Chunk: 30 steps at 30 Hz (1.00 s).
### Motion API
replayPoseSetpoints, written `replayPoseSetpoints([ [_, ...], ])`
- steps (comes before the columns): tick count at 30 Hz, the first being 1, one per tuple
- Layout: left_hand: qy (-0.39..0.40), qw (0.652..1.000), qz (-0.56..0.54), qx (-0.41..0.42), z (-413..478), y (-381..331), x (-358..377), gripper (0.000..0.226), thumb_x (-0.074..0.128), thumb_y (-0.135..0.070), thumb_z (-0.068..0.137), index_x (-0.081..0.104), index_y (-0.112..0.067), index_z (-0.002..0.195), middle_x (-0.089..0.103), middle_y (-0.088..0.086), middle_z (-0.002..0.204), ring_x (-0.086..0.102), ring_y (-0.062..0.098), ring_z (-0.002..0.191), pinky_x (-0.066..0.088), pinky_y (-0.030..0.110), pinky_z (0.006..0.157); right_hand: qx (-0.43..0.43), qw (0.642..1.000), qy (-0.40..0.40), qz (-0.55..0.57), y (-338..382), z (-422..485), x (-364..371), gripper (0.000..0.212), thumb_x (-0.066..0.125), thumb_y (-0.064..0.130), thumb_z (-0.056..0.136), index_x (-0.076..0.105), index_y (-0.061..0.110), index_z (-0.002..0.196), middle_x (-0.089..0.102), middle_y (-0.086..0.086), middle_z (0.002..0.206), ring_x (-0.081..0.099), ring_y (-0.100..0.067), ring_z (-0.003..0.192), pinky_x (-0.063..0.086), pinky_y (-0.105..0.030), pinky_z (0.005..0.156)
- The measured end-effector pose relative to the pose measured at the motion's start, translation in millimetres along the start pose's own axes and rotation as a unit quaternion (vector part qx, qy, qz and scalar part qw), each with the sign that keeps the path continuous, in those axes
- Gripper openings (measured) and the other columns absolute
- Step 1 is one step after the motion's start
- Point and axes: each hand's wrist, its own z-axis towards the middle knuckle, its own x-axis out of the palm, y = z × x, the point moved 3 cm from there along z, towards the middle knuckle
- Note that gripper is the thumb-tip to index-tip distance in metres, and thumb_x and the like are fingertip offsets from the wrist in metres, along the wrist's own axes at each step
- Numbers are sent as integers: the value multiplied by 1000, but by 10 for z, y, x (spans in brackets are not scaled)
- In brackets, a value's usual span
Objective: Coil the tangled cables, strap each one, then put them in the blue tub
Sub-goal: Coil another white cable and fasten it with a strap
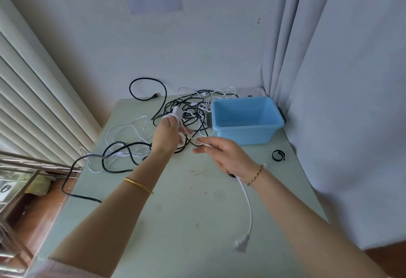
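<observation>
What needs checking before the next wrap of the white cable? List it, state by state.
1. Coil grip: left hand holds the white coil, ok.
2. Feed: right hand pinches the white cable, ok.
3. Free end: its plug trails clear of the tangle, ok.
4. Fastener: a black strap lies near the blue tub, ok.
5. Tub room: the blue tub is empty, ok.
6. Other work: the black cables are tangled, not ok.
</observation>
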Motion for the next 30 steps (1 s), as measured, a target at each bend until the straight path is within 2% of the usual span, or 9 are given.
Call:
replayPoseSetpoints([
  [2, -20, 998, -64, 2, -7, -44, -21, 32, 23, -13, 96, 47, -9, 77, 72, 7, 78, 52, 17, 50, 38, 26, 54, 2, 999, 19, 44, -49, -32, 76, 32, 41, 9, 100, 53, 8, 129, 70, -6, 108, 29, -5, 35, 26, -15, 36],
  [5, -48, 990, -130, 3, 15, -87, -69, 30, 21, -15, 99, 49, -9, 88, 73, 6, 76, 57, 14, 53, 40, 24, 51, 30, 996, 49, 72, -158, -71, 149, 26, 41, 12, 100, 61, 6, 117, 71, -10, 100, 30, -7, 37, 25, -17, 36],
  [7, -42, 978, -206, -6, 32, -114, -100, 32, 21, -14, 99, 51, -7, 91, 73, 4, 70, 62, 15, 57, 45, 21, 51, 60, 994, 81, 31, -266, -92, 184, 23, 43, 13, 100, 65, 9, 105, 71, -7, 92, 40, -7, 40, 33, -17, 40],
  [9, 3, 959, -283, -22, 29, -157, -83, 34, 22, -14, 100, 54, -6, 90, 72, 5, 67, 66, 17, 61, 50, 21, 55, 95, 990, 105, -5, -384, -97, 211, 23, 43, 14, 100, 65, 11, 97, 63, -2, 79, 47, -8, 46, 43, -19, 48],
  [14, 215, 890, -396, -70, -114, -304, 90, 35, 23, -15, 102, 54, -4, 89, 50, -1, 49, 57, 16, 50, 47, 21, 52, 113, 987, 106, -51, -475, -45, 183, 23, 42, 13, 99, 64, 11, 93, 37, 3, 64, 38, -2, 46, 49, -23, 54],
  [18, 449, 843, -284, -80, -257, -252, 120, 32, 25, -18, 95, 52, -1, 91, 39, -7, 41, 45, 12, 42, 40, 20, 48, 108, 980, 9, -168, -454, 65, -31, 21, 51, 21, 95, 58, 12, 77, 40, 3, 61, 41, -7, 49, 48, -28, 54],
  [21, 553, 818, -131, -93, -316, -104, 111, 33, 33, -23, 93, 53, 3, 92, 39, -8, 43, 45, 12, 40, 38, 21, 49, 64, 956, -26, -286, -391, 117, -222, 37, 59, 38, 90, 43, 20, 62, 41, 7, 57, 39, -10, 52, 31, -26, 50],
  [26, 550, 820, 62, -147, -382, -34, 113, 35, 32, -21, 97, 56, 4, 93, 35, -5, 43, 40, 13, 40, 35, 20, 48, 42, 955, -18, -294, -277, 104, -287, 31, 65, 40, 84, 49, 22, 64, 49, 10, 62, 42, -8, 58, 36, -30, 60],
  [30, 484, 836, 197, -170, -406, -7, 131, 34, 28, -13, 99, 56, 2, 90, 33, -2, 44, 38, 14, 38, 32, 20, 44, 27, 954, -21, -299, -134, 110, -217, 24, 65, 36, 85, 61, 16, 74, 57, 3, 69, 51, -13, 65, 41, -28, 62],
])
